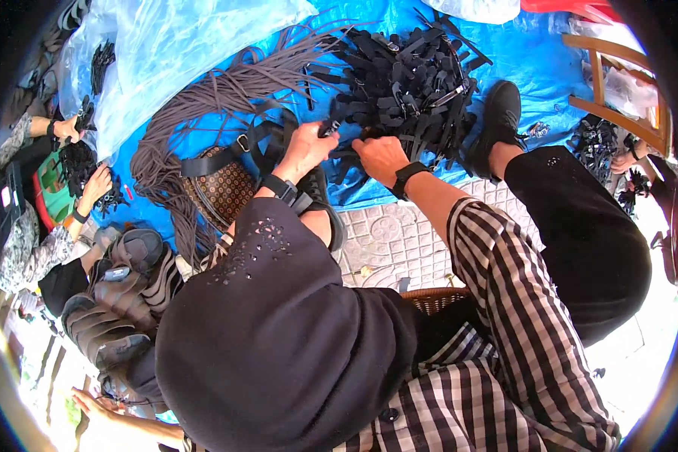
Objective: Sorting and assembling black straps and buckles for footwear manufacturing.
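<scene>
Over the near edge of the blue tarp, my left hand pinches a short black strap whose far end points up and away. My right hand is a little to the right, at the near side of a heaped pile of black straps, some with metal buckles. Its thumb and fingertips are pressed together beside a strap end; what they grip is too small to make out. A gap separates the two hands. To the left of my left hand lies a brown patterned bag with a black buckled strap.
Long grey-brown cords sprawl on the blue tarp under clear plastic sheeting. My black shoe borders the pile. Stacked dark curved pieces lie left. Co-workers' hands handle black straps at left and right. A wooden stool stands far right.
</scene>
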{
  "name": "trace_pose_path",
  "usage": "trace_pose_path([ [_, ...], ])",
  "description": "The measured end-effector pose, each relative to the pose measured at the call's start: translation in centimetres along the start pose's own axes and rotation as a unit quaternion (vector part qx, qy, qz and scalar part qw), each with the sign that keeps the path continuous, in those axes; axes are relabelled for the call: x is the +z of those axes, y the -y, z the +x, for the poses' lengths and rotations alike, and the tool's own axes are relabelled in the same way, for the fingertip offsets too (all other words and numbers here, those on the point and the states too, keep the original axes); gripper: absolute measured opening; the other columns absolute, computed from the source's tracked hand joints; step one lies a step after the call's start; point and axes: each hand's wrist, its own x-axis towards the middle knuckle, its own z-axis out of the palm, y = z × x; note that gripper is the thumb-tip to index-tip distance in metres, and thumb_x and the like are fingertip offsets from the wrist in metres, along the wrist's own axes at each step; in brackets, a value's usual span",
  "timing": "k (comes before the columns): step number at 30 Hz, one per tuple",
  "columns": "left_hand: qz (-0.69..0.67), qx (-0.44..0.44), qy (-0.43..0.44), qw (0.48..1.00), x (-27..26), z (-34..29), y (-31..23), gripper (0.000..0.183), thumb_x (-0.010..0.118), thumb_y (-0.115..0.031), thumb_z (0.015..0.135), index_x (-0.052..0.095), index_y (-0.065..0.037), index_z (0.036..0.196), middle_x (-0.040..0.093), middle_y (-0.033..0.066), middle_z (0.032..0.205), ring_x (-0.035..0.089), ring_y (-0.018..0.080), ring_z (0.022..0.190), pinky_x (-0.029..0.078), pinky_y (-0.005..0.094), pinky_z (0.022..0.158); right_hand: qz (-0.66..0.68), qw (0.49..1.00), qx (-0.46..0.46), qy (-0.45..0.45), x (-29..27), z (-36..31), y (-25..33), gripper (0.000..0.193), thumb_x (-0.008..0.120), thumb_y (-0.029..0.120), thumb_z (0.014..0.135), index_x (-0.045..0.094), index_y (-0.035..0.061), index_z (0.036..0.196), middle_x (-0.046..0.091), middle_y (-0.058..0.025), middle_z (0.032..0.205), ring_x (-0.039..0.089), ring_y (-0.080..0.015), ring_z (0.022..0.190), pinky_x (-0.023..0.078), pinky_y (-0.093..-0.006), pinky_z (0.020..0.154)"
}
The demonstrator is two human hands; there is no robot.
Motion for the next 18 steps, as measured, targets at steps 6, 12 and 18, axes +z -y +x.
trace_pose_path([
  [6,0.059,-0.003,0.115,0.992,1.3,0.2,-2.1,0.019,0.063,-0.016,0.074,0.061,-0.003,0.087,0.057,0.0019,0.066,0.052,0.0095,0.059,0.042,0.0264,0.054,0.088,0.992,-0.056,-0.07,-2.5,0.5,-0.8,0.011,0.048,0.015,0.078,0.057,0.0086,0.081,0.06,-0.0136,0.066,0.061,-0.0312,0.063,0.046,-0.0414,0.053],
  [12,-0.099,0.066,0.101,0.988,0.4,0.7,0.9,0.013,0.064,-0.011,0.072,0.059,-0.004,0.081,0.054,-0.0007,0.064,0.047,0.0067,0.057,0.038,0.0235,0.051,0.13,0.989,-0.037,-0.061,-5.8,1.6,0.3,0.016,0.049,0.022,0.08,0.055,0.0079,0.078,0.061,-0.015,0.069,0.06,-0.0324,0.065,0.047,-0.043,0.057],
  [18,-0.194,-0.049,0.012,0.98,-2.2,-0.6,0.7,0.011,0.057,-0.017,0.08,0.059,-0.007,0.083,0.047,-0.0052,0.057,0.033,0.0025,0.039,0.023,0.0194,0.035,0.111,0.994,0.011,0.006,-3.1,-3.3,0.6,0.019,0.055,0.025,0.077,0.055,0.0058,0.073,0.059,-0.0159,0.062,0.058,-0.0339,0.058,0.046,-0.0438,0.055],
])
